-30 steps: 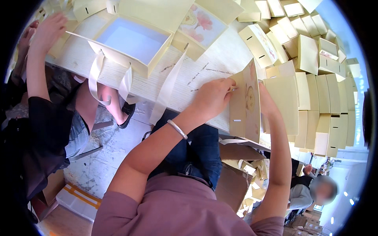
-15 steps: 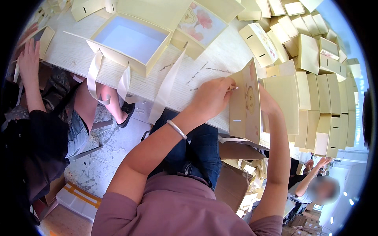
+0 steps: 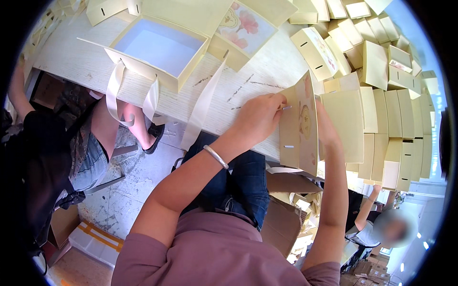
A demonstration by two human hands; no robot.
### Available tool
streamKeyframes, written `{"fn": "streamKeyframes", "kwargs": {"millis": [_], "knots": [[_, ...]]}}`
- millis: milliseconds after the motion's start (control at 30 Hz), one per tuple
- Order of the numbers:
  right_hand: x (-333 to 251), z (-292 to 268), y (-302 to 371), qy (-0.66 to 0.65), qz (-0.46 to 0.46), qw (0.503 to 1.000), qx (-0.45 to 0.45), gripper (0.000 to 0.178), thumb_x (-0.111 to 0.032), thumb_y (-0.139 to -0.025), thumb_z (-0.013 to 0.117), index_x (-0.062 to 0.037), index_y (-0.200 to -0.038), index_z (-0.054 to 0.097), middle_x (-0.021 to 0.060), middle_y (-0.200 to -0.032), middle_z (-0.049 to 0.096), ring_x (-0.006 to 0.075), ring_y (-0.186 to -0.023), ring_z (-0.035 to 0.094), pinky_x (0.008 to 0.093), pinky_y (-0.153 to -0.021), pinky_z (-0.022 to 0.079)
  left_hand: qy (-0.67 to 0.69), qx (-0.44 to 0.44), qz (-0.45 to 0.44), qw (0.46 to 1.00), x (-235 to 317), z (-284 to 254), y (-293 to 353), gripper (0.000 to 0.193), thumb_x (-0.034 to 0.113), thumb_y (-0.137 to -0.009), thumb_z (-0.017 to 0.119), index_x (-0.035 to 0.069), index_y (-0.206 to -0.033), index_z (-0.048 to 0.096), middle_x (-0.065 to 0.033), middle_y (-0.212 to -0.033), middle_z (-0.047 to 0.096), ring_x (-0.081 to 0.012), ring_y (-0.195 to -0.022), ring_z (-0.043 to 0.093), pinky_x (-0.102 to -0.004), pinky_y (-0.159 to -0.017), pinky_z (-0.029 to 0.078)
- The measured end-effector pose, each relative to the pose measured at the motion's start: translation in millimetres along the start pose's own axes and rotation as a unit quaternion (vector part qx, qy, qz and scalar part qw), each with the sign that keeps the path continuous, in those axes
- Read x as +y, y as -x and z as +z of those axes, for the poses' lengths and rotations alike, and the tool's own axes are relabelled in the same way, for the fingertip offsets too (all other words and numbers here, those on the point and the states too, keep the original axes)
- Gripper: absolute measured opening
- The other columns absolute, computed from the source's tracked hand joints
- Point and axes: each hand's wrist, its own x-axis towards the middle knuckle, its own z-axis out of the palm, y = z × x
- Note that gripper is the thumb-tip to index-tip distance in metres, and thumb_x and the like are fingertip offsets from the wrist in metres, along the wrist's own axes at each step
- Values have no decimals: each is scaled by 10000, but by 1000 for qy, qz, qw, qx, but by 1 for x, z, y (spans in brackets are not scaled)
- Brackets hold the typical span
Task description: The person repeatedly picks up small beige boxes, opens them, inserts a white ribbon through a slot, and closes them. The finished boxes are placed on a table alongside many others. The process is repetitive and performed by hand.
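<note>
A cream cardboard gift box (image 3: pixel 296 128) with a pink floral print stands on its side at the table's front edge, its slotted side toward my left hand. My left hand (image 3: pixel 261 115) is closed, thumb and fingertips pinching a small white ribbon end (image 3: pixel 286 107) at the upper slot. Another bit of white shows in the lower slot. My right hand (image 3: pixel 327 127) reaches behind the printed panel, which hides its fingers. To the left lies an open box (image 3: pixel 179 78) with a pale inside and white ribbons (image 3: pixel 114 90) hanging from its front slots.
A floral-lined box (image 3: pixel 243 28) stands open at the back of the white table (image 3: pixel 71 62). Stacked cream boxes (image 3: pixel 381 109) crowd the right. Below the table is a carton (image 3: pixel 281 224) beside more cream pieces. One person (image 3: pixel 28 157) sits at left; another (image 3: pixel 367 224) is farther right.
My hands and the box hold nearly the same pose. At left, the other person's hands and the box they held have gone from view. The far-right person's arm has shifted.
</note>
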Motion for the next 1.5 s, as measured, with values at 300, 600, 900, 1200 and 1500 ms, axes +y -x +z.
{"fn": "streamKeyframes", "kwargs": {"millis": [300,600,900,1200,1500], "knots": [[-52,36,10,-118,173,964,162,435,-374,-886,357,-31,-1131,465,28,-885,515,127,-808,491,279,-711,432,6,3,-7,1000,2,-1,-1,156,30,-750,543,13,-905,553,-146,-797,602,-296,-730,590,-361,-634,470],[-53,29,6,-70,185,975,106,342,-300,-870,399,-43,-1058,524,12,-822,537,132,-747,505,279,-674,437,10,2,-5,1000,1,0,-1,153,21,-751,541,9,-903,553,-150,-811,603,-299,-733,590,-359,-641,472],[-37,38,20,62,-16,996,65,175,-95,-770,504,-26,-904,593,35,-727,581,140,-658,520,282,-622,440,192,42,-79,977,16,-6,-9,526,173,-792,555,51,-1253,333,-172,-1032,530,-267,-956,523,-349,-722,453],[-33,28,21,182,-180,962,92,156,12,-700,481,-14,-814,586,177,-800,568,349,-776,541,385,-652,438,350,-188,-243,885,40,-31,-44,413,143,-648,545,66,-1037,431,-166,-1176,428,-214,-1018,449,-299,-848,391],[-40,20,58,306,-287,901,115,65,-73,-613,541,-62,-637,482,69,-657,513,227,-649,536,323,-579,439,365,9,-133,921,61,-20,25,305,184,-584,577,131,-819,390,-306,-1293,296,-381,-1203,309,-398,-976,288]]}}
